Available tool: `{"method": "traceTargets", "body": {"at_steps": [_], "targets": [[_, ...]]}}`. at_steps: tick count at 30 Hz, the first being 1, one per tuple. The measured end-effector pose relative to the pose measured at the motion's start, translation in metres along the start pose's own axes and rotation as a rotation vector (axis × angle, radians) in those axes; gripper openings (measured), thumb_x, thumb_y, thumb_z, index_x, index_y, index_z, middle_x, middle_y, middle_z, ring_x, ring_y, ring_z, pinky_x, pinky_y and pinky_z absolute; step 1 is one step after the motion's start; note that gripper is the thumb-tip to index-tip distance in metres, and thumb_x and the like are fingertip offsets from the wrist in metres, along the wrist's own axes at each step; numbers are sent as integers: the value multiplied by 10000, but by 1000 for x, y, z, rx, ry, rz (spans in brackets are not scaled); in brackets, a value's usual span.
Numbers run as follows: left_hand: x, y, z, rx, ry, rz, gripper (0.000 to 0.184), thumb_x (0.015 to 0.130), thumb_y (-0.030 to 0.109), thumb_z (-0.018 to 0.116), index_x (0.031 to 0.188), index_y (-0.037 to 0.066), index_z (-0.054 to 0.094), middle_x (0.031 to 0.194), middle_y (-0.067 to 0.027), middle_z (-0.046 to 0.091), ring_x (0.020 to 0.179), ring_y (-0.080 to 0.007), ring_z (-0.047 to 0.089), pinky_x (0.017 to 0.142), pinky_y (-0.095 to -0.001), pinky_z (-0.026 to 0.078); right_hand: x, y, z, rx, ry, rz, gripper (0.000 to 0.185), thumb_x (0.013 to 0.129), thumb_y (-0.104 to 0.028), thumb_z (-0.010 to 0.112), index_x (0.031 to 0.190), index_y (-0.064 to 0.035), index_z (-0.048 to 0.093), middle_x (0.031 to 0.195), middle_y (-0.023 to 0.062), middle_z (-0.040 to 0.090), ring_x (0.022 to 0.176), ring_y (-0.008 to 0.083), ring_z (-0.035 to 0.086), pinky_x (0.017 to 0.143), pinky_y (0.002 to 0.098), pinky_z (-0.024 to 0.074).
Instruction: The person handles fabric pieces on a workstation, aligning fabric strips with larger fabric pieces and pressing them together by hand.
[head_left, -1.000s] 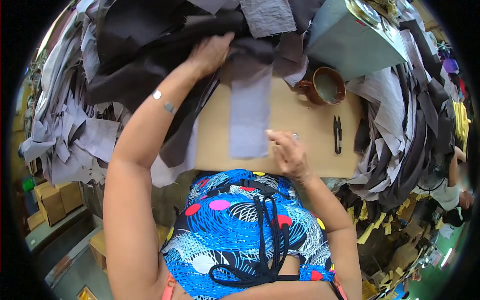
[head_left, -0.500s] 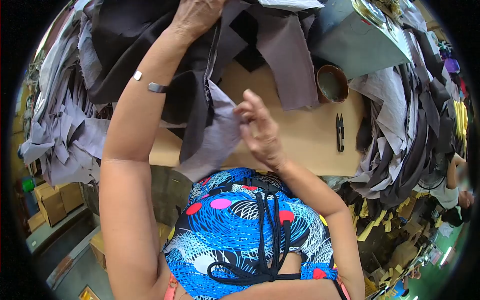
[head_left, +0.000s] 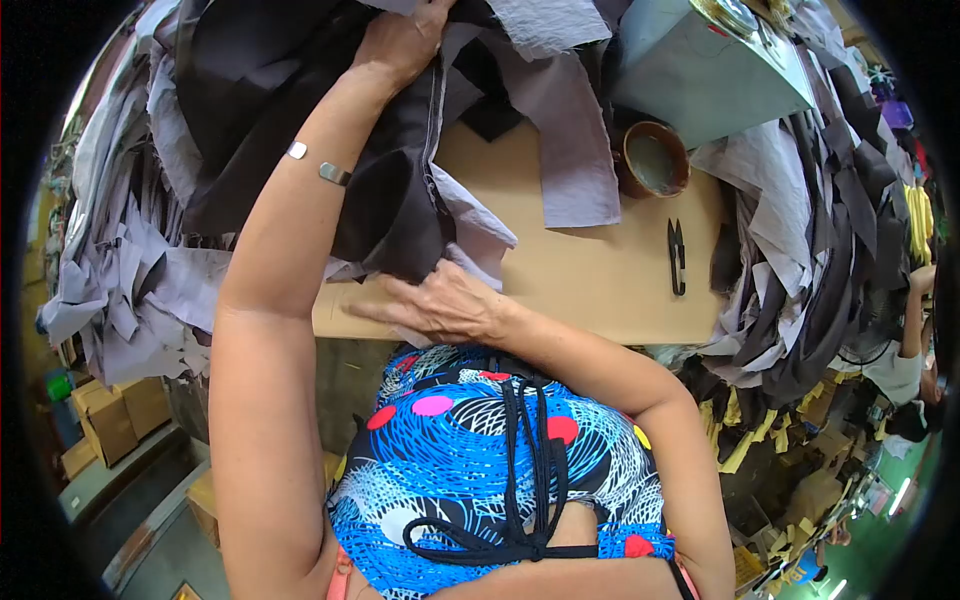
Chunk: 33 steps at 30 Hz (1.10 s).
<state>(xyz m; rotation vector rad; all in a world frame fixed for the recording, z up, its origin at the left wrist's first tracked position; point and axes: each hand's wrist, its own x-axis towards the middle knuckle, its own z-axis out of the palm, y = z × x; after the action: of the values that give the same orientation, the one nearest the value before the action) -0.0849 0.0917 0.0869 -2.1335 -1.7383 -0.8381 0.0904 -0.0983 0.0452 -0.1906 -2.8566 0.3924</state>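
Observation:
My left hand (head_left: 405, 45) is closed on the upper end of a dark cloth (head_left: 390, 200) with a stitched edge, near the top of the view. Lower down, my right hand (head_left: 440, 305) lies at the cloth's bottom edge by the front of the tan board (head_left: 580, 290). Its fingers point left, some of them stretched out and slightly blurred. A paler grey layer (head_left: 475, 225) shows beside the dark cloth. Another grey strip (head_left: 580, 150) hangs over the board to the right.
A brown mug (head_left: 655, 160) stands beside the grey strip. Black thread snips (head_left: 677, 258) lie on the board's right part. A pale green metal box (head_left: 720, 80) stands behind the mug. Cloth piles (head_left: 790, 240) flank the board. A co-worker's arm (head_left: 915, 315) shows at far right.
My left hand has moved up and away with the dark cloth. My right hand has shifted left to the cloth's lower edge. The pale strip from the board's middle is no longer lying there.

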Motion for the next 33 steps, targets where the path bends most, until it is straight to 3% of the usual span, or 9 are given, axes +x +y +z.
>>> {"method": "traceTargets", "body": {"at_steps": [4, 7, 11, 13, 21, 26, 29, 30, 33], "targets": [[-17, 27, -12, -193, 193, 9, 143, 854, 103, 439, 897, 25, 550, 719, -201, 586, 763, -428, 580, 745, -471, 461, -2, 3, 2, 197, -114, 30, 641, 812, -181, 489, 1411, -256, 273, 640, 55, 567, 476, 193, 548, 436, 343, 414], [-41, 47, -47, -202, 186, 182, 239, 786, 100, 593, 1010, 82, 511, 919, -117, 619, 873, -323, 586, 758, -407, 467, -7, 2, 0, 319, -115, 3, 652, 793, -202, 543, 1394, -215, 288, 607, 66, 557, 477, 224, 553, 438, 351, 415], [-82, 65, -84, -435, -322, 193, 128, 751, 68, 644, 860, 61, 577, 1020, -84, 589, 966, -285, 549, 831, -372, 430, -12, 5, -2, 282, -125, -34, 640, 810, -226, 549, 1391, -239, 280, 616, 68, 558, 488, 220, 554, 457, 353, 414], [-97, 61, -87, -396, -413, 192, 104, 781, 76, 613, 880, 57, 587, 1022, -80, 589, 982, -285, 548, 843, -365, 428, -13, 4, 0, 249, -98, -69, 635, 814, -238, 548, 1391, -252, 285, 634, 64, 560, 508, 211, 557, 496, 355, 414], [-115, 34, -60, -322, -305, 0, 137, 830, 90, 565, 952, 34, 596, 1176, -110, 514, 1036, -300, 530, 885, -368, 426, -11, 1, -6, 151, -149, -110, 593, 816, -258, 555, 1367, -262, 337, 661, 31, 565, 580, 175, 566, 705, 331, 353], [-121, 35, -73, -376, -190, -92, 205, 807, 136, 601, 991, 46, 596, 1207, -95, 520, 1088, -291, 516, 916, -355, 410, -37, 4, -71, 578, 264, 121, 509, 783, -232, 606, 1278, -174, 499, 724, 40, 612, 598, 159, 567, 699, 301, 374], [-116, 40, -104, -554, -271, 20, 325, 752, 247, 668, 1008, 58, 599, 1203, -93, 536, 1132, -285, 494, 936, -364, 394, -66, 14, -114, 926, 518, 246, 514, 732, -174, 649, 1218, -41, 550, 738, 55, 612, 597, 123, 545, 676, 267, 401], [-115, 43, -110, -703, -403, 18, 443, 679, 358, 716, 999, 73, 607, 1186, -104, 548, 1160, -290, 477, 961, -387, 369, -74, 13, -122, 1008, 579, 283, 543, 705, -140, 651, 1216, 0, 535, 711, 54, 588, 595, 115, 531, 652, 257, 407], [-123, 61, -110, -422, -630, 172, 591, 612, 462, 737, 1072, 124, 583, 1199, -55, 544, 1228, -283, 412, 1048, -485, 235, -94, 10, -136, 1062, 666, 348, 599, 644, -62, 642, 1217, 54, 508, 671, 58, 554, 593, 109, 516, 597, 230, 412]]}}
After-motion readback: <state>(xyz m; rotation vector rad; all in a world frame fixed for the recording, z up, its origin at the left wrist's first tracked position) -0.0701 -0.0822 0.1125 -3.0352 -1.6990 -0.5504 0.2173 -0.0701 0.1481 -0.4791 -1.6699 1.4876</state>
